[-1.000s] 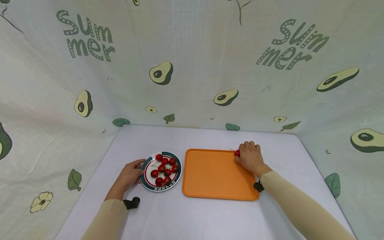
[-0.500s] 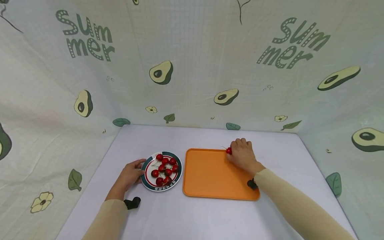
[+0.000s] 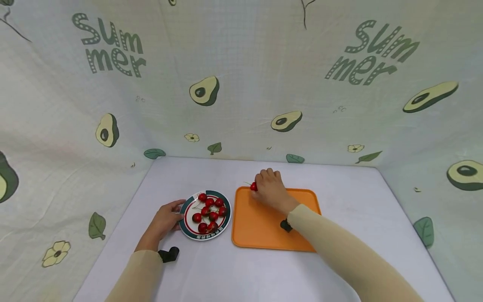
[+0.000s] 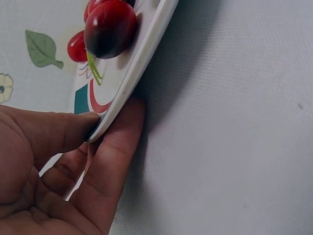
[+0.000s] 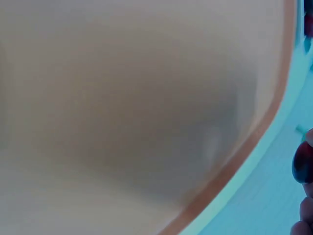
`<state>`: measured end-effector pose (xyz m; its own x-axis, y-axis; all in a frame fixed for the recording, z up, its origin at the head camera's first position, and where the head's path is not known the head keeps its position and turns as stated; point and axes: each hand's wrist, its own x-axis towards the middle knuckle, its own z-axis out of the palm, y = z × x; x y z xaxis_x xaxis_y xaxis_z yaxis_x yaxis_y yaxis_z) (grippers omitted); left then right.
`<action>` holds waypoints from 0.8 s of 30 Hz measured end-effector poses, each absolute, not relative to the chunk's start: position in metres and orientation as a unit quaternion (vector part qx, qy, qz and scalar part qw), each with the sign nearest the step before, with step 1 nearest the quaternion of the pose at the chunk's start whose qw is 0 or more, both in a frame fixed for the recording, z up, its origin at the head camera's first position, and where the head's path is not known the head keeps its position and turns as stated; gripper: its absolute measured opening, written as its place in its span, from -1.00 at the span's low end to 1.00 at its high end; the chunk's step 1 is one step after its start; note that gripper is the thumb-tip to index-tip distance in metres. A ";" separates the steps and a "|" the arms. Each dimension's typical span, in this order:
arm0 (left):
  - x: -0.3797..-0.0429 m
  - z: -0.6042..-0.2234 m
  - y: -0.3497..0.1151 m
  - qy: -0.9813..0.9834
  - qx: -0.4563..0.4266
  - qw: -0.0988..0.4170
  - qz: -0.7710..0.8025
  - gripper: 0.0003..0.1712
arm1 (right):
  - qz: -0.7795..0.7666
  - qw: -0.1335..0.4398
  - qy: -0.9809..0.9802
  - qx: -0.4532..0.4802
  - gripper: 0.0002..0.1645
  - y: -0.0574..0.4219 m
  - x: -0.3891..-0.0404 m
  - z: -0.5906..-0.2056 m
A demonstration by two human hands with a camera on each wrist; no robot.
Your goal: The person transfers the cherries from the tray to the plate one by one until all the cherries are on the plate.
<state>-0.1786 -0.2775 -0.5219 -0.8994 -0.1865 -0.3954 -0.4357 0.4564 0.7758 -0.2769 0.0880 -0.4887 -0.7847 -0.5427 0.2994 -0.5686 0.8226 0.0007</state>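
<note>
A round plate (image 3: 189,232) with a dark green patterned rim carries several red cherries (image 3: 205,211), some with stems. My left hand (image 3: 166,219) pinches its left edge; in the left wrist view the thumb lies on top of the rim and fingers sit underneath. Over the far left part of an orange tray (image 3: 264,230), my right hand (image 3: 272,189) holds a single cherry (image 3: 253,186) with its stem pointing left. That held cherry (image 5: 304,162) also shows at the right edge of the right wrist view, against the fingertips.
Plate and tray lie side by side on a white table (image 3: 203,272), a narrow gap between them. A pale cloth (image 3: 241,84) printed with avocados and leaves hangs behind and at both sides. Black straps (image 3: 170,254) sit at both wrists.
My right hand has moved left across the tray's far edge, carrying the cherry from the tray's right corner to near its left corner. The left hand and plate stay put.
</note>
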 end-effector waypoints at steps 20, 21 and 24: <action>-0.181 -0.521 -0.276 0.844 -0.187 0.124 0.488 -0.30 | 0.017 0.067 -0.936 0.345 -0.57 -0.027 -0.279 -0.490; -0.181 -0.521 -0.277 0.845 -0.186 0.122 0.486 -0.30 | 0.015 0.062 -0.936 0.347 -0.57 -0.028 -0.279 -0.492; -0.181 -0.521 -0.278 0.845 -0.187 0.118 0.487 -0.30 | 0.007 0.045 -0.935 0.351 -0.56 -0.033 -0.278 -0.497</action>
<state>-0.1807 -0.2781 -0.5212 -0.9023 -0.2007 -0.3815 -0.4308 0.4567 0.7784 -0.2782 -0.0328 -0.4968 -0.7496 -0.6557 0.0900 -0.6570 0.7537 0.0184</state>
